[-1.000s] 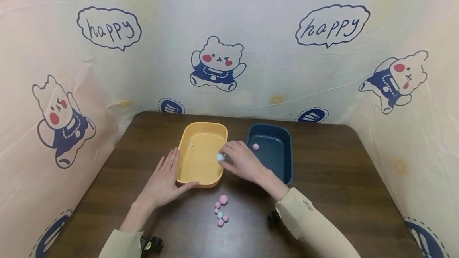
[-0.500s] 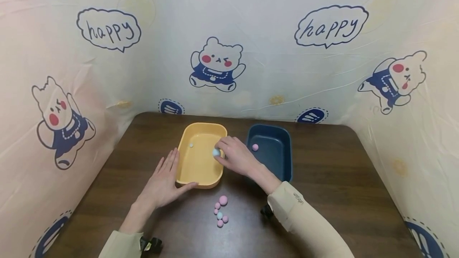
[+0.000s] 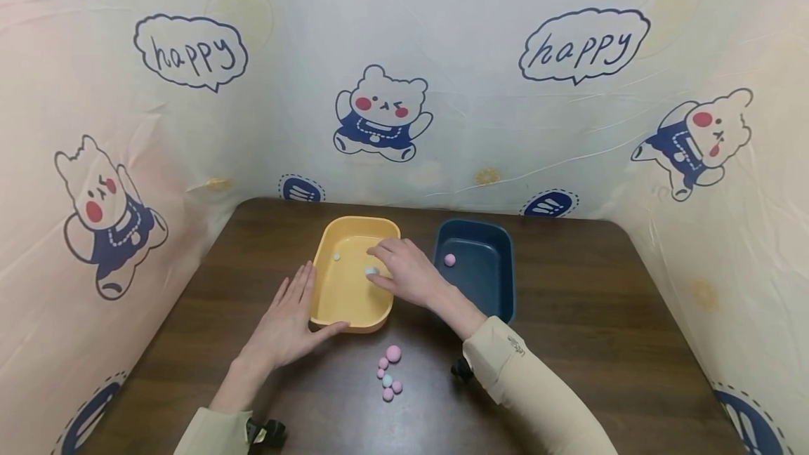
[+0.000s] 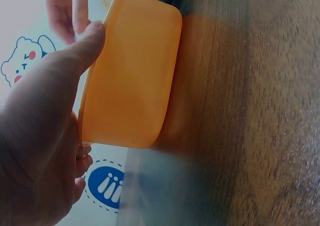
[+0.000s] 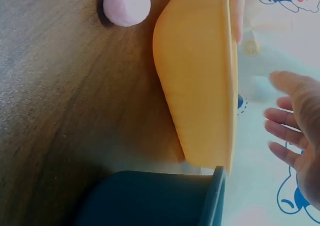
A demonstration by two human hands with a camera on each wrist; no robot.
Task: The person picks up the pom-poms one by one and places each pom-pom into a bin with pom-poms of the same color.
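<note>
My left hand (image 3: 286, 325) rests on the left and near rim of a yellow bin (image 3: 344, 318), fingers straight and thumb along the near edge. In the left wrist view the thumb touches the rim of the orange-looking bin (image 4: 135, 75). Over the bin's right side is my right hand (image 3: 413, 276), its fingers parted. A light blue ball (image 3: 371, 271) shows inside the bin, by the right thumb tip. The right wrist view shows nothing held between the spread fingers (image 5: 282, 118). A tiny pale ball (image 3: 337, 256) lies farther back in the bin.
A dark blue bin (image 3: 483, 269) stands to the right, with a pink ball (image 3: 449, 260) in it. On the brown table (image 3: 569, 300) in front lie several small balls, pink (image 3: 393, 353) and one light blue (image 3: 387, 380). A printed curtain (image 3: 468, 125) surrounds the table.
My right hand has moved left over the yellow bin and its fingers have parted, letting go of the light blue ball, which is now inside. The left hand has stayed put.
</note>
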